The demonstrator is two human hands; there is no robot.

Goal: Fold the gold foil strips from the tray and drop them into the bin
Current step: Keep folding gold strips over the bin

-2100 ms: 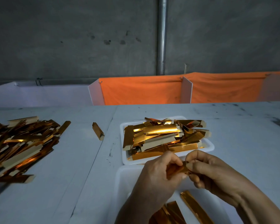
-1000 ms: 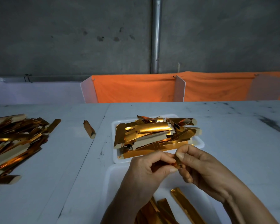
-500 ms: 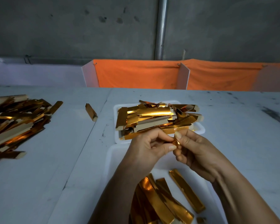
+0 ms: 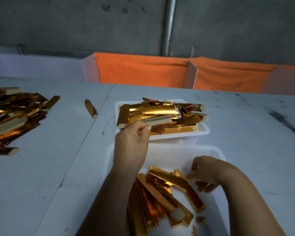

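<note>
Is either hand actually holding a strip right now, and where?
Left hand pinches a tray strip's near-left end; the right hand's grip is too blurred to tell.

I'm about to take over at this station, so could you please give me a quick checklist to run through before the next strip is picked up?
1. Tray has unfolded strips left: ok.
2. Left hand at the tray's near edge, ready to pick: ok.
3. Left hand grips a strip already: cannot tell, its fingers are curled at the pile's edge.
4. Right hand over the bin: ok.
5. Right hand has let go of its folded strip: cannot tell, blurred.
6. Bin has room beside the folded strips: ok.
</note>
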